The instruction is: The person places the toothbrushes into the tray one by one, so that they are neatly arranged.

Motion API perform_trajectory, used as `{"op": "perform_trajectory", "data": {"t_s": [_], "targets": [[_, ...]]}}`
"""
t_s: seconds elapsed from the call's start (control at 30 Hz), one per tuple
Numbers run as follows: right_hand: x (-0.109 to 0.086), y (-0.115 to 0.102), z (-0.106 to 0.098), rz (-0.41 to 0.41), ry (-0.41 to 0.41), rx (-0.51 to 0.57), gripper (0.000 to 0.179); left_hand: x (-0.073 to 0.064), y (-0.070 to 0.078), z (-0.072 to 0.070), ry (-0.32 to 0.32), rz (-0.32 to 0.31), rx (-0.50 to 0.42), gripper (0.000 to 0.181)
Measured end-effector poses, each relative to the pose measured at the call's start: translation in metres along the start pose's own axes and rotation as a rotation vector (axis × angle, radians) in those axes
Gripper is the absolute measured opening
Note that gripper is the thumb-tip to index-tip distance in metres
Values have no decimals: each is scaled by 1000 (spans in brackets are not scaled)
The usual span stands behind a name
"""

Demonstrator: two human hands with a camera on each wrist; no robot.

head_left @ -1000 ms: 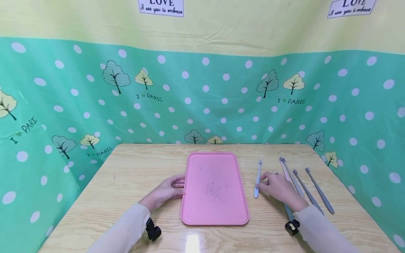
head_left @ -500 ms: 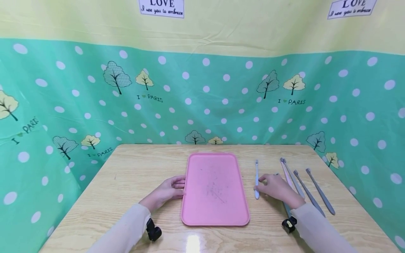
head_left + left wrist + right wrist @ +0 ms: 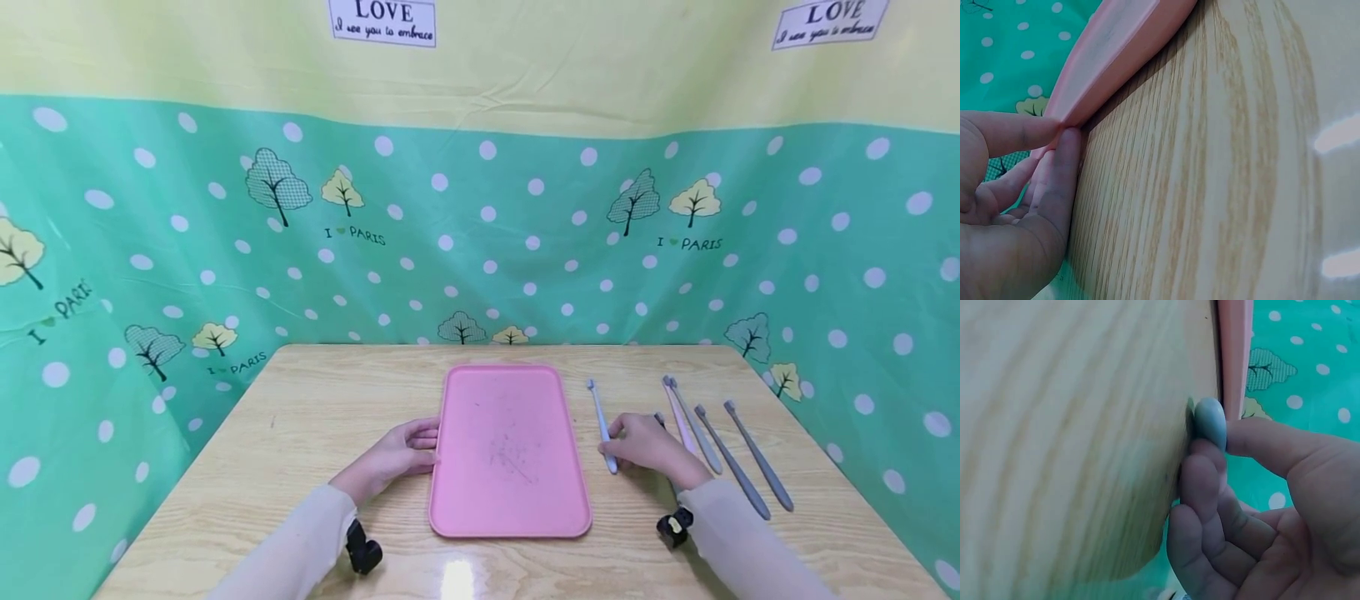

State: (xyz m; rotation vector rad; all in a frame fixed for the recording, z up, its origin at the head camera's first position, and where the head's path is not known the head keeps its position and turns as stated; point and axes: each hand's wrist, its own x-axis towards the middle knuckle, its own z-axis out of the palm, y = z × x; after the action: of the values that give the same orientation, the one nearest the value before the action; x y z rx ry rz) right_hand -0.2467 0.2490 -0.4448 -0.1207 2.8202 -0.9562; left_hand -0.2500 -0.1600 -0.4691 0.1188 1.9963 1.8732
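Observation:
A light blue toothbrush (image 3: 599, 411) lies just right of the pink tray (image 3: 510, 450) in the head view, its head pointing away and slightly left. My right hand (image 3: 647, 442) pinches its handle low down; in the right wrist view the rounded handle end (image 3: 1211, 424) shows between thumb and fingers, near the table surface. At the tray's left edge, my left hand (image 3: 397, 452) holds the rim. Its thumb and fingertips meet at the tray's side (image 3: 1110, 81) in the left wrist view.
To the right lie a pink toothbrush (image 3: 679, 417) and several grey ones, such as the grey toothbrush (image 3: 759, 457) furthest right. A darker toothbrush (image 3: 659, 419) is partly hidden under my right hand. A patterned curtain (image 3: 487, 233) rises behind the wooden table (image 3: 337, 392).
The blue toothbrush's head has swung left, so it now leans left instead of slightly right. My right hand has shifted a little left with it. The left hand and tray have stayed put.

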Motion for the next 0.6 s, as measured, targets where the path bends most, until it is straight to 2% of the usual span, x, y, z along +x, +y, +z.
{"op": "perform_trajectory", "data": {"t_s": [0.33, 0.6], "targets": [[5, 5, -3, 3, -79, 64, 19, 0, -1, -1, -5, 5, -2, 69], [5, 5, -7, 39, -67, 67, 18, 0, 0, -2, -7, 1, -6, 70]]}}
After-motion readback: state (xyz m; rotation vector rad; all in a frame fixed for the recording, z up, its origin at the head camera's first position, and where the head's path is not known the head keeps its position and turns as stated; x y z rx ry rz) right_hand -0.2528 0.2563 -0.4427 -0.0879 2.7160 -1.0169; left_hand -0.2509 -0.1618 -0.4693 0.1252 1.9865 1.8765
